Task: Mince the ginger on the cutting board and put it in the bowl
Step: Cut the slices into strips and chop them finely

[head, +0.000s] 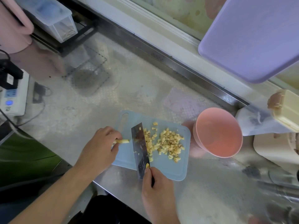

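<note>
A light blue cutting board (pixel 171 165) lies on the steel counter. Several small yellow ginger cubes (pixel 168 143) are piled on its right half. My left hand (pixel 98 149) pinches a short bundle of ginger strips (pixel 123 141) on the board's left side. A dark cleaver (pixel 140 149) stands edge-down just right of those strips, with ginger bits stuck to its blade. My right hand (pixel 156 189) grips the cleaver's handle at the board's near edge. The pink bowl (pixel 218 131) stands empty, touching the board's right side.
A purple tray (pixel 252 38) leans at the upper right. A power strip (pixel 13 97) with cables sits at the left. A clear plastic box (pixel 55 16) rests on a black rack at the back left. Cream-coloured containers (pixel 286 110) crowd the right edge.
</note>
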